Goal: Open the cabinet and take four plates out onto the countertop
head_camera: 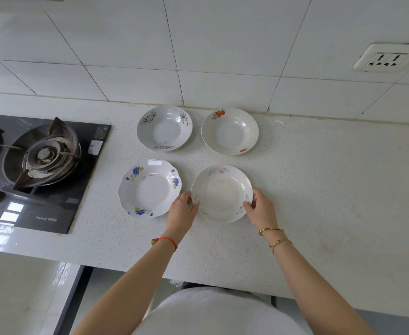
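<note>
Several white plates lie in a square on the speckled countertop (319,189). At the back left is a plate with pink flowers (164,128), and at the back right a plate with orange fruit (230,131). In front on the left sits a scalloped plate with blue flowers (149,188). The front right plate with faint pink flowers (221,193) is held at both sides: my left hand (183,209) pinches its left rim and my right hand (259,207) pinches its right rim. The cabinet itself is not in view.
A black glass gas hob (44,170) with a metal burner fills the counter's left part. White wall tiles rise behind the plates, with a socket (387,58) at the upper right. The counter's front edge runs just below my forearms.
</note>
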